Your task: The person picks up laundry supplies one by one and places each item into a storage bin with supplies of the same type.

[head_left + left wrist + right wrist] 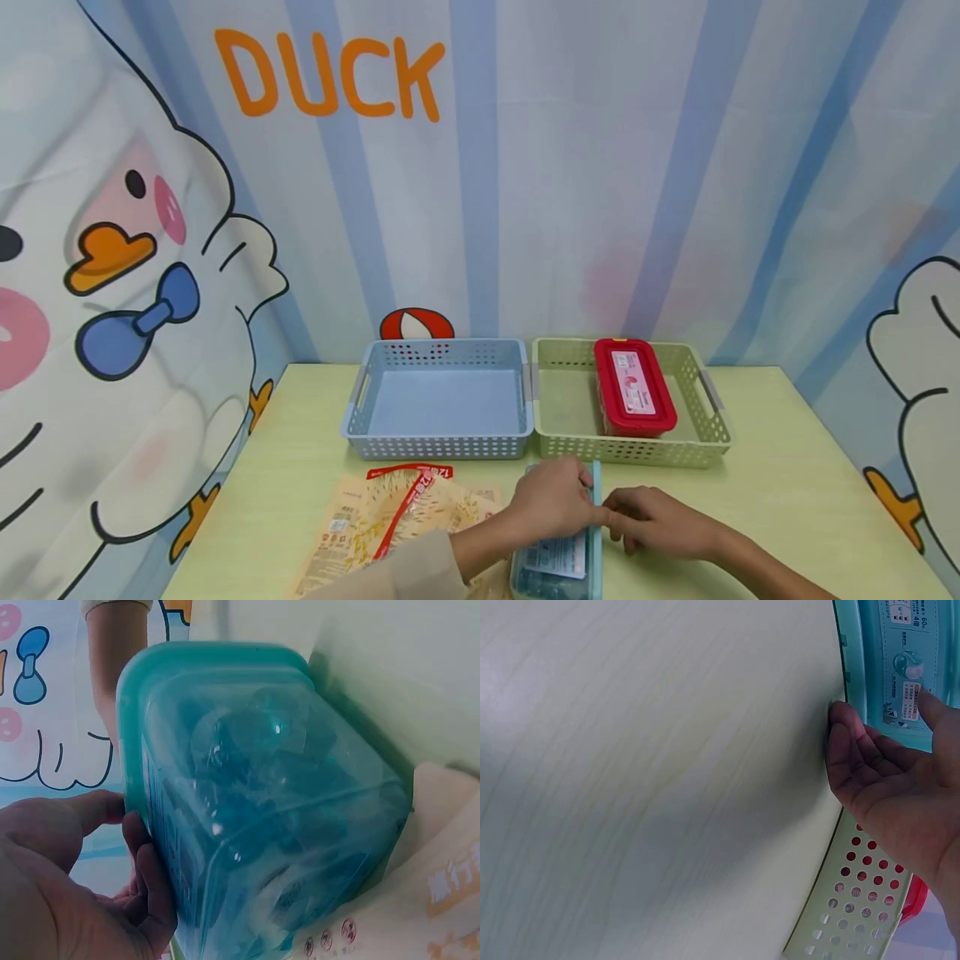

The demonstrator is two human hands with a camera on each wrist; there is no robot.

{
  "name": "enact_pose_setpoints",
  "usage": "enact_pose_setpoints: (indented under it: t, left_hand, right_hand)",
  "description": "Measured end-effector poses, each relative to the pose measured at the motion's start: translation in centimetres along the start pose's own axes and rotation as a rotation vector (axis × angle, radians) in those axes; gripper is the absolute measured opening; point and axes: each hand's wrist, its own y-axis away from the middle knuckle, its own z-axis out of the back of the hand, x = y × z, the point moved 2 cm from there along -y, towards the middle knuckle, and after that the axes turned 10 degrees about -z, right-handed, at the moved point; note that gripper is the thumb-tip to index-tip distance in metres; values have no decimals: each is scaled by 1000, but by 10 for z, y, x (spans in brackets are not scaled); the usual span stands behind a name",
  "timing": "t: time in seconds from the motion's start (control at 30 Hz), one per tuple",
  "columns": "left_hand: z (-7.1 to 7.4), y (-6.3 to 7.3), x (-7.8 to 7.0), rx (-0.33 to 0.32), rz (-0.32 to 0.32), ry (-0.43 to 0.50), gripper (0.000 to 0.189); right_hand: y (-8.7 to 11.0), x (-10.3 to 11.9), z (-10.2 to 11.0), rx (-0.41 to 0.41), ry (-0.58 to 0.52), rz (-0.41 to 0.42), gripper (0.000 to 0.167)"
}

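A clear teal plastic box (553, 560) with a pale teal lid (597, 550) lies on its side on the table, its lid facing right. Blue contents show through the wall of the box (262, 772) in the left wrist view, too blurred to name. My left hand (551, 497) pinches the lid's rim, with the thumb on the lid side and curled fingers against the box wall. My right hand (663, 525) grips the lid edge from the right. In the right wrist view, the right hand (900, 776) has its thumb by the printed label (911, 664).
Yellow printed plastic packaging (390, 517) lies left of the box. Behind stand a blue perforated basket (438, 446) and a green one (630, 452), side by side. A red-lidded box (611, 383) sits tilted inside the green basket.
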Motion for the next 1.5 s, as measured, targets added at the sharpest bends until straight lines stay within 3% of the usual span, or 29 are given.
enact_pose_setpoints:
  t: [0.4,0.6,0.87,1.07,1.23,1.5]
  left_hand:
    - [-1,4,1,-37,22,-50,41]
    - [3,7,7,-59,25,26,26]
    - [10,7,15,-78,52,144,23]
    - [17,9,18,-98,51,155,26]
    - [22,13,16,-130,7,162,26]
    - [30,18,9,-111,-19,253,29]
  right_hand:
    - [2,-1,-3,22,-22,14,25]
    - [3,-1,-4,28,-35,-9,27]
    - [2,-2,-15,74,-306,-93,23]
    - [1,7,-25,-21,-408,-184,30]
    - [0,10,-29,-78,-419,-208,33]
    - [3,18,-23,-169,-393,-207,35]
